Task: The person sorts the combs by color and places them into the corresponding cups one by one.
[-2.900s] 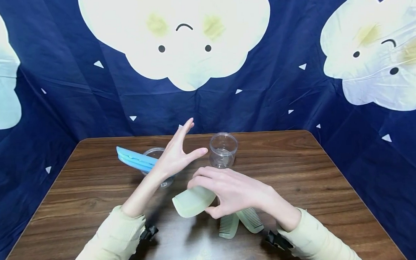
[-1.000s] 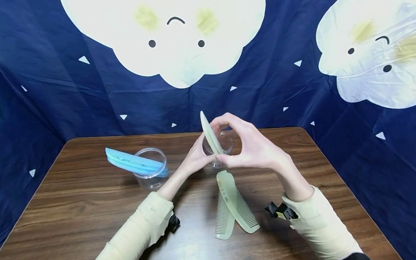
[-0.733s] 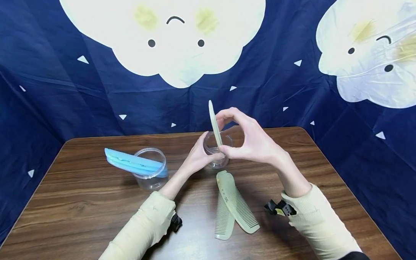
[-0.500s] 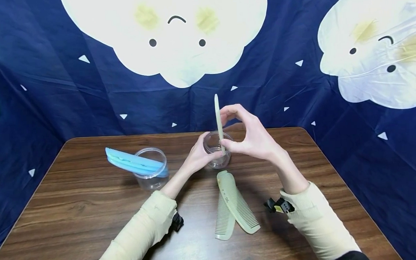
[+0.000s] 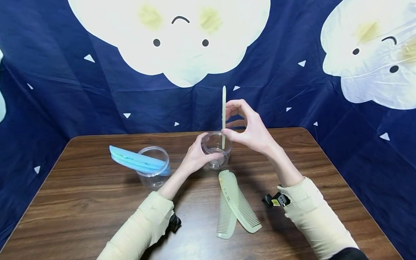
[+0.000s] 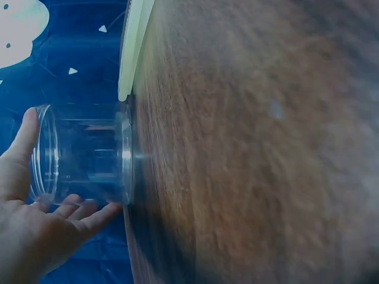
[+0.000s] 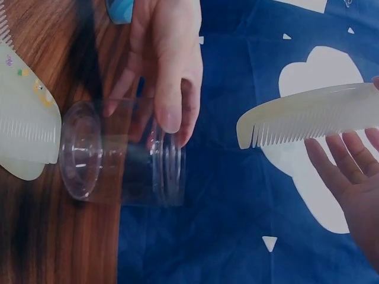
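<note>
My right hand [image 5: 251, 130] holds a pale green comb [image 5: 224, 110] upright between thumb and fingers. In the right wrist view, the comb [image 7: 314, 112] has its lower end a little above the mouth of a clear plastic jar [image 7: 127, 160], apart from the rim. My left hand [image 5: 198, 155] grips that jar [image 5: 215, 145], thumb on the near side and fingers round the left side, as the left wrist view also shows. Two more pale green combs [image 5: 235, 201] lie crossed on the table just in front of the jar.
A second clear jar [image 5: 154, 181] stands to the left of my left forearm, with blue combs [image 5: 133, 158] leaning out of it leftward. The wooden table [image 5: 76, 211] ends at a dark blue cloth [image 5: 152, 109] with cloud prints.
My left hand went from beside the blue combs' jar to the other jar and grips it. My right hand raised the comb, turned it upright and brought it over that jar.
</note>
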